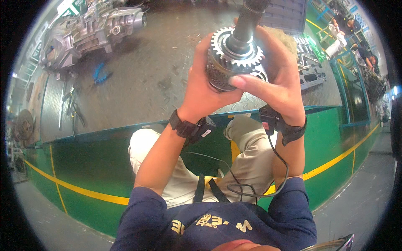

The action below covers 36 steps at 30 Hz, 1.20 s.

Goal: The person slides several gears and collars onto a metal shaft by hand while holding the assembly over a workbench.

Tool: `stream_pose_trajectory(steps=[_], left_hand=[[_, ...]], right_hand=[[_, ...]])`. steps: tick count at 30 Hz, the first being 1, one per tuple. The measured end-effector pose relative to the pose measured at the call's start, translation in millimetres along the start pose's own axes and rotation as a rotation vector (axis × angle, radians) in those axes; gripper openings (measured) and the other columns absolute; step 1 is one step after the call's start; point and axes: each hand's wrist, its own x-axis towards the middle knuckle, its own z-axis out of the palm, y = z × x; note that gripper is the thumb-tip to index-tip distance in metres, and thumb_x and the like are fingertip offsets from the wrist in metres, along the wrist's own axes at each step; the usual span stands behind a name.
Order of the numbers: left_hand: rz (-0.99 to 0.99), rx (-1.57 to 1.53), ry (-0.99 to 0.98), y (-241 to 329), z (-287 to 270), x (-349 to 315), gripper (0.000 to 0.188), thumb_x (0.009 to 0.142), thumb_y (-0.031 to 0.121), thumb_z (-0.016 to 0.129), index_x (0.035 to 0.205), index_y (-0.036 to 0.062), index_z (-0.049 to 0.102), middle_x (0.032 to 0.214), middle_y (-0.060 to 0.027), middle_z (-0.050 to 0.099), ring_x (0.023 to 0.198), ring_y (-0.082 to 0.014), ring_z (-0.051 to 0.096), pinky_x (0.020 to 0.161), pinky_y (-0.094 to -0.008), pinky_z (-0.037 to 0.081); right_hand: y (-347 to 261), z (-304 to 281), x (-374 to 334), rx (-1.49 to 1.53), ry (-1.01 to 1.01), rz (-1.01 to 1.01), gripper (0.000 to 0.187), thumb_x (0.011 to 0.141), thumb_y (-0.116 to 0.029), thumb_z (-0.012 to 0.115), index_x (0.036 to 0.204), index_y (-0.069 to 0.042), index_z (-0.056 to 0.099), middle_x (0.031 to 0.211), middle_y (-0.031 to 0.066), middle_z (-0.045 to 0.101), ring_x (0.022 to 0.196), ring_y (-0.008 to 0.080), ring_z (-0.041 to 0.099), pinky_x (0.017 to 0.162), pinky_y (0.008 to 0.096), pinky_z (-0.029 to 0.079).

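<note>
— What was the gear cluster (234, 58) made of?
— Bare steel, teeth dull and oily, on a dark matt shaft (247, 21).
— And the platform (159, 79) under it?
— Worn tread-plate metal, rough and greasy, with glossy green painted sides. The gearbox casing (88, 31) looked like cast aluminium, pale and matt.

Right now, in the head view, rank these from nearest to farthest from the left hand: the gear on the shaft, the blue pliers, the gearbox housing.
1. Gear on the shaft: held in the left hand, with the right hand on its other side.
2. Blue pliers: on the metal floor plate, to the left.
3. Gearbox housing: farther off, upper left.
</note>
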Motion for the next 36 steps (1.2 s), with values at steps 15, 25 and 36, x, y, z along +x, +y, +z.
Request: stream_pose_trajectory(steps=[15, 25, 36], left_hand=[[0.004, 0.025, -0.009, -2.0, 5.2, -2.1, 0.117, 0.065, 0.009, 0.097, 0.154, 0.0045, 0.021, 0.143, -0.016, 0.048, 0.127, -0.0241, 0.059, 0.106, -0.0398, 0.053], [0.017, 0.181, 0.006, -18.6, -11.2, -15.4, 0.105, 0.074, 0.001, 0.091, 0.155, 0.0054, 0.024, 0.139, -0.0175, 0.06, 0.122, -0.0259, 0.066, 0.106, -0.04, 0.055], [0.004, 0.179, 0.016, -21.7, -14.6, -16.5, 0.079, 0.079, -0.008, 0.082, 0.147, 0.0025, 0.044, 0.136, -0.0181, 0.062, 0.109, -0.0267, 0.072, 0.095, -0.0383, 0.061]], right_hand=[[10.1, -19.0, -16.9, 0.272, 0.424, 0.001, 0.025, 0.099, -0.022, 0.071, 0.099, 0.003, 0.07, 0.106, 0.0145, 0.076, 0.096, 0.0142, 0.068, 0.089, 0.0297, 0.052], [68.8, -53.2, -21.2, -0.099, 0.503, 0.12, 0.034, 0.102, -0.03, 0.07, 0.096, 0.002, 0.076, 0.085, 0.0042, 0.074, 0.077, 0.0095, 0.063, 0.07, 0.0271, 0.049], [119.8, -78.4, -65.9, -0.803, -0.146, 0.534, 0.051, 0.076, -0.033, 0.089, 0.11, 0.0, 0.072, 0.097, 0.0195, 0.074, 0.092, 0.0367, 0.072, 0.081, 0.0439, 0.055]])
